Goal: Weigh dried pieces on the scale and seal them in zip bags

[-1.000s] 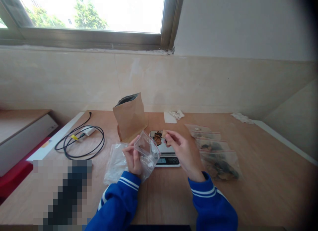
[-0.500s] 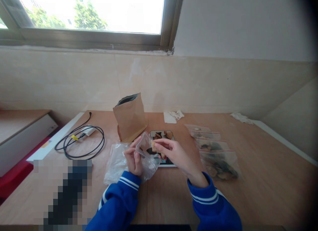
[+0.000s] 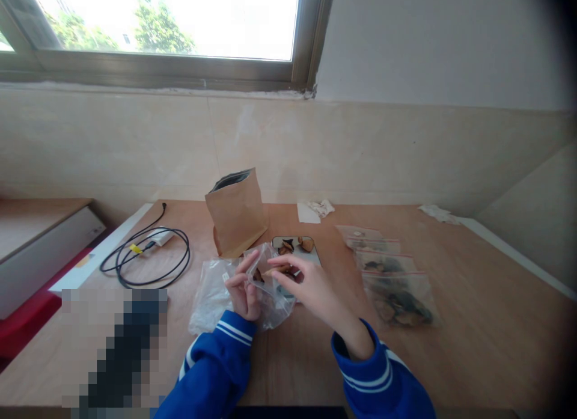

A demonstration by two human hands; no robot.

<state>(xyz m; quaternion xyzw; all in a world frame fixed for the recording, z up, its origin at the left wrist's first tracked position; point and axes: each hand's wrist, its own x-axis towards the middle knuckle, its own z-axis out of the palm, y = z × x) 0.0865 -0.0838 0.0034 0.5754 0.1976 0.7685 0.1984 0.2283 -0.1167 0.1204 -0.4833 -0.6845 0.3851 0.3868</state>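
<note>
My left hand (image 3: 242,290) grips a small clear zip bag (image 3: 270,287) by its open mouth, just above the wooden table (image 3: 473,323). At the bag's mouth, my right hand (image 3: 309,287) pinches a brown dried piece (image 3: 276,269) between its fingertips. A second dark piece (image 3: 258,276) shows inside the bag. Behind my hands lies a small digital scale (image 3: 297,248) with a few brown pieces on its platform; its front is hidden by my right hand. A brown paper pouch (image 3: 237,212) stands open to the left of the scale.
Filled zip bags (image 3: 390,281) lie in a row to the right. A pile of empty clear bags (image 3: 210,296) lies left of my hand. A coiled black cable (image 3: 144,256) lies far left. Crumpled tissue (image 3: 315,210) sits by the wall. A pixelated patch covers the near left.
My right hand has carried a brown piece from the scale leftward and down to the bag's mouth. The left hand has tipped the bag lower.
</note>
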